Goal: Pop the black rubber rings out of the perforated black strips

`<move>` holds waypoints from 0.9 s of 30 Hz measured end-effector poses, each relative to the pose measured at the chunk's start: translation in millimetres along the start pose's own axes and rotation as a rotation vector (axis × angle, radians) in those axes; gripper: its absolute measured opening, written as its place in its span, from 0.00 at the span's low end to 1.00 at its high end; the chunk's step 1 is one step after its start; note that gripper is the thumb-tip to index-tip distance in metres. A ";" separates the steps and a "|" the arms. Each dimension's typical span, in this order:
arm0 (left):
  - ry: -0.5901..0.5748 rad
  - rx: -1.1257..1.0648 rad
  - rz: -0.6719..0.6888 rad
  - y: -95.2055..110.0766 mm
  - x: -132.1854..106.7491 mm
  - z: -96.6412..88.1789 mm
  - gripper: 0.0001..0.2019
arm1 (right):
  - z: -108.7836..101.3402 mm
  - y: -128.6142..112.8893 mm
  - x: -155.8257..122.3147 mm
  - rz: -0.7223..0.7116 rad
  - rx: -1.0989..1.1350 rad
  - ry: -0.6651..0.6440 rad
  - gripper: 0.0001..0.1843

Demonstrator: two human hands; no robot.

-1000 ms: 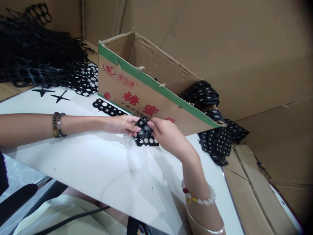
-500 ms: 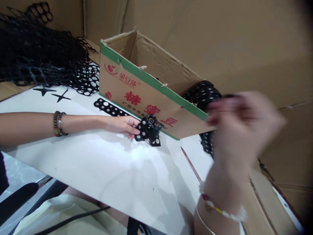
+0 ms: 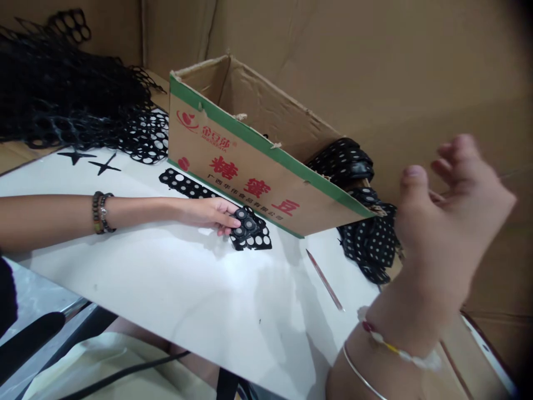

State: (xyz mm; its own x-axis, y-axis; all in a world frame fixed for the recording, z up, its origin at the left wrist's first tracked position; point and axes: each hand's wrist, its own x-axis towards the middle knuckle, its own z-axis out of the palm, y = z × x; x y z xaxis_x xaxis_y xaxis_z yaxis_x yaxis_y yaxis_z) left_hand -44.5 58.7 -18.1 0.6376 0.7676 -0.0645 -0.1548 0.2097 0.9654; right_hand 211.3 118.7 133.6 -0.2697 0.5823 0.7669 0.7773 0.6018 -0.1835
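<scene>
My left hand lies on the white table, fingers pressed on a small black perforated sheet with white dots, pinning it flat in front of the cardboard box. My right hand is raised in the air at the right, close to the camera, fingers spread and empty. It hovers near a heap of black dotted sheets at the table's right end.
A thin stick lies on the table right of the small sheet. Another dotted strip lies by the box's foot. A big pile of black netting fills the back left. Cardboard walls surround the table.
My right hand left the small sheet, swung up to the right and now hangs open in the air. The sheet, lifted half a second ago, lies flat again under my left hand.
</scene>
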 end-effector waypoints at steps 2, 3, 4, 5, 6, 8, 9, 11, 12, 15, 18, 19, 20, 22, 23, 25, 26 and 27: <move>-0.004 0.005 0.000 0.2 -0.1 0.0 0.10 | -3.2 -10.9 0.1 0.012 -0.046 0.052 0.23; -0.002 0.020 0.003 0.7 -0.3 0.2 0.10 | -4.4 -18.2 -0.8 0.015 -0.053 0.055 0.22; 0.002 0.044 0.007 1.6 -0.8 0.5 0.10 | -5.3 -26.3 -2.2 0.014 -0.043 0.031 0.21; 0.006 0.074 0.013 2.9 -1.4 1.0 0.10 | -5.5 -34.8 -3.9 0.016 -0.017 -0.002 0.20; 0.010 0.107 0.018 4.4 -2.2 1.6 0.10 | -4.6 -43.6 -6.1 0.014 0.022 -0.059 0.19; 0.016 0.163 0.024 7.4 -3.8 3.1 0.10 | 2.4 -61.5 -12.1 -0.034 0.090 -0.249 0.16; 0.017 0.178 0.025 8.5 -4.2 3.6 0.10 | 8.7 -70.5 -16.2 -0.071 0.089 -0.368 0.14; 0.016 0.177 0.041 9.3 -4.2 4.1 0.10 | 25.9 -87.1 -26.4 -0.131 -0.010 -0.679 0.16; 0.009 0.176 0.051 8.9 -3.7 3.9 0.10 | 35.6 -94.1 -32.0 -0.156 -0.092 -0.848 0.17; -0.015 0.160 0.074 6.1 -1.6 2.6 0.08 | 60.8 -105.7 -45.7 -0.185 -0.247 -1.074 0.18; 0.000 0.106 0.053 3.4 -0.2 1.6 0.08 | 71.4 -103.2 -50.7 -0.146 -0.312 -1.073 0.20; 0.011 0.089 0.043 2.7 0.0 1.4 0.09 | 71.8 -100.6 -51.0 -0.131 -0.323 -1.080 0.22; 0.015 0.083 0.035 2.3 0.0 1.4 0.11 | 71.2 -97.7 -51.1 -0.120 -0.320 -1.098 0.24; -0.002 0.093 0.036 1.9 -0.3 1.5 0.13 | 68.5 -92.4 -51.4 -0.116 -0.266 -1.144 0.26; -0.017 0.105 0.043 2.1 -0.5 1.6 0.13 | 67.0 -90.2 -51.7 -0.122 -0.217 -1.167 0.27; -0.038 0.126 0.058 3.0 -0.9 1.9 0.12 | 64.7 -87.0 -52.6 -0.130 -0.113 -1.195 0.26; -0.038 0.133 0.065 3.7 -1.1 2.1 0.12 | 64.2 -85.9 -53.0 -0.127 -0.072 -1.203 0.27; -0.032 0.139 0.071 4.3 -1.2 2.2 0.13 | 64.1 -85.0 -53.1 -0.121 -0.047 -1.205 0.27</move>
State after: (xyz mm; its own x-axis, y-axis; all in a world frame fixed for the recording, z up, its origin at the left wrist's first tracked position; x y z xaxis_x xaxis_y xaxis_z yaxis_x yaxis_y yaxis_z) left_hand -44.3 57.4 -13.3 0.6529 0.7574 0.0108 -0.0958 0.0684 0.9930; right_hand 123.2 71.7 69.1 -0.6788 0.6740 -0.2915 0.7235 0.6816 -0.1090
